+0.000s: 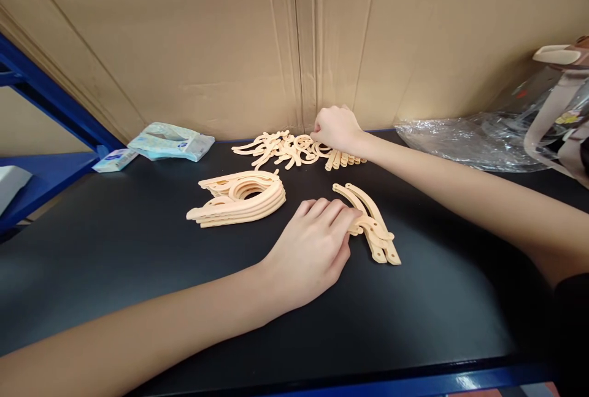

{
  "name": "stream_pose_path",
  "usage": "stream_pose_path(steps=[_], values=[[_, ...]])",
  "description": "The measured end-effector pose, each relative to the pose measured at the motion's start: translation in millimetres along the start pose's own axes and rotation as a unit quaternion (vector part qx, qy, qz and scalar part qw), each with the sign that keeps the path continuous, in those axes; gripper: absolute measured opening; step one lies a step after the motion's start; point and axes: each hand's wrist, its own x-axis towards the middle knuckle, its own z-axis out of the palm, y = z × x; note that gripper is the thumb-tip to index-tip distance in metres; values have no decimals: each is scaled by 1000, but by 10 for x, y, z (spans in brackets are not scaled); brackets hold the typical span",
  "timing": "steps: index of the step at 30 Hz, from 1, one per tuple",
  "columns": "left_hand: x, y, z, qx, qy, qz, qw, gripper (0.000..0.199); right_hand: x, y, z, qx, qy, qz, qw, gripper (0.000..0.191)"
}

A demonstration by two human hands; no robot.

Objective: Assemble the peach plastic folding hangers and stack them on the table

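Note:
My left hand (317, 243) is closed near the middle of the black tabletop, its fingertips on a small curved beige piece (375, 229). That piece lies across two long curved beige arms (370, 200), which look like parts of a folding clothes hanger and have small holes at their ends. At the back, my right hand (338, 128) reaches to the right part of a loose heap of beige pieces (288, 150). Its fingers are curled, and whatever they hold is hidden. Straight beige strips (343, 161) lie just below that hand. Left of my left hand sits a stack of folded beige hangers (239, 197).
A blue tissue pack (170, 141) and a smaller pack (115, 160) lie at the back left. Clear plastic wrap (469, 139) and a bottle with a strap (559, 102) stand at the right. Cardboard (221, 41) walls the back; blue frame bars (50, 90) edge the left.

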Motion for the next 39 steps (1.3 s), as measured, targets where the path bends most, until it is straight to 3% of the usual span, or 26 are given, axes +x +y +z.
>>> stream_pose_path(steps=[7, 14, 20, 25, 31, 35, 39], values=[[0, 7, 0, 1, 8, -3, 1000, 26, -131, -82, -72, 40, -4, -72, 997, 25], [-10, 4, 8, -3, 18, 3, 1000, 21, -167, -227, -31, 51, -44, -65, 996, 15], [0, -17, 2, -48, 22, -3, 999, 21, -188, -155, -222, 93, 13, -51, 994, 20], [-2, -42, -9, -131, 21, -32, 991, 27, -752, 46, -499, 150, 70, -85, 983, 13], [-15, -63, -39, -140, 28, -56, 988, 20, -1567, 334, -482, 115, -23, -71, 991, 12], [-12, -74, -60, -141, 33, -59, 988, 13, -1710, 441, -370, 132, -44, -59, 988, 14], [-44, -108, -85, -88, 33, -26, 995, 7, -1691, 474, -314, 144, -4, -70, 987, 11]])
